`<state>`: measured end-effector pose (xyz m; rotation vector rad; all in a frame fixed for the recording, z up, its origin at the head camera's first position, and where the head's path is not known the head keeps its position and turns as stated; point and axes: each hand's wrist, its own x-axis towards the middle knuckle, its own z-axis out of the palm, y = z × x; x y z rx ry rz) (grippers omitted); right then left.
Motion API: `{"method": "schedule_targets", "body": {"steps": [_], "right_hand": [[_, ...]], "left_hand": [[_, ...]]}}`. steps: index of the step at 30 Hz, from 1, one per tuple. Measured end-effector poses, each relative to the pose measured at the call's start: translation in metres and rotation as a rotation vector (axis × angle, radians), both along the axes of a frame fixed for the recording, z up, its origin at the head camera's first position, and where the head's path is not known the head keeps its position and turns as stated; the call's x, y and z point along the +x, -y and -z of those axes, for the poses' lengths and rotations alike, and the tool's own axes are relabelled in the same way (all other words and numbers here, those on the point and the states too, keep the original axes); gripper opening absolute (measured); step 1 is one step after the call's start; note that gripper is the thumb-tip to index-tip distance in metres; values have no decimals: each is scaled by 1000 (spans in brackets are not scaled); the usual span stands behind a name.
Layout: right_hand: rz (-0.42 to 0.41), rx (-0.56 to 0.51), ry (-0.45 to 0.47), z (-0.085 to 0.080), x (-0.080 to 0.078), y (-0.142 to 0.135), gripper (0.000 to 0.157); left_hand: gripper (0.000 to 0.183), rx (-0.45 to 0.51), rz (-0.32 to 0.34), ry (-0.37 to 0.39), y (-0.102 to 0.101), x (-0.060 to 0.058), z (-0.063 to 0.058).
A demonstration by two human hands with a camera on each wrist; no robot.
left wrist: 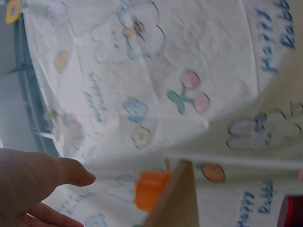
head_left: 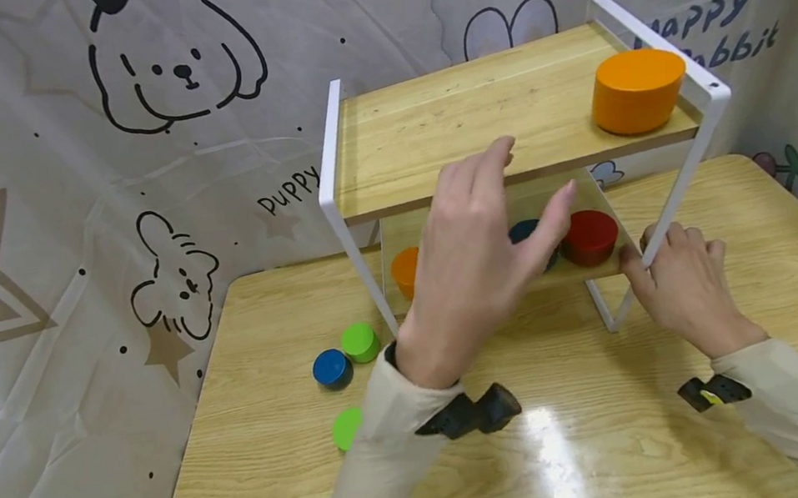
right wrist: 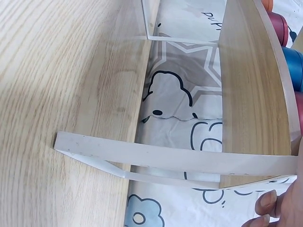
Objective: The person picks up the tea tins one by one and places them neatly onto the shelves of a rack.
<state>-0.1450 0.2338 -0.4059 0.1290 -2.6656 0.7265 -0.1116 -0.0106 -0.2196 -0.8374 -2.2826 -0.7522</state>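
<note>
Rack [head_left: 553, 157] with two wooden boards and white posts stands upright on the counter [head_left: 261, 469], a patterned cloth [head_left: 294, 27] hanging behind it. Beside its left front post, on the counter, are a green box [head_left: 360, 342] and a blue box [head_left: 332, 369]; nearer the front than these, a second green box [head_left: 347, 429] is partly covered by the left sleeve [head_left: 377, 462]. In front of the rack, the left hand [head_left: 464, 257] blocks part of the lower board [right wrist: 255, 94]; its grip is spread wide, thumb well apart from the fingers, holding nothing. At the rack's right front post, the right hand's [head_left: 687, 287] grip is bent round the frame beside the lower board.

That board carries, from the rack's left end, round boxes: orange [head_left: 405, 272], red [right wrist: 278, 29], blue [right wrist: 293, 68], red [head_left: 589, 238]. A larger orange box [head_left: 636, 96] sits on the rack's upper board, at its right end. All have covered tops; their contents are hidden.
</note>
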Motion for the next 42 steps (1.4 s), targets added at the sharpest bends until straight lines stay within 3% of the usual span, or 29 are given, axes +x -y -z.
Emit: {"method": "schedule_targets", "body": {"steps": [3, 6, 17, 24, 30, 33, 42], "right_hand": [[3, -7, 1, 1, -1, -1, 35], [2, -10, -12, 1, -1, -1, 35], [-20, -26, -23, 3, -1, 2, 35], [-13, -31, 1, 3, -2, 3, 35], [-19, -33, 4, 3, -1, 3, 36], [-21, -33, 7, 3, -2, 4, 37], [-14, -41, -9, 4, -2, 5, 37]], "left_hand": [[52, 16, 12, -31, 13, 17, 6], [51, 14, 3, -21, 22, 25, 12], [49, 10, -123, 126, 58, 26, 59], [46, 24, -232, 235, 92, 31, 108], [49, 11, -405, 446, 130, 46, 156], [52, -28, -489, 512, 149, 54, 178], [59, -41, -620, 621, 179, 73, 223]]}}
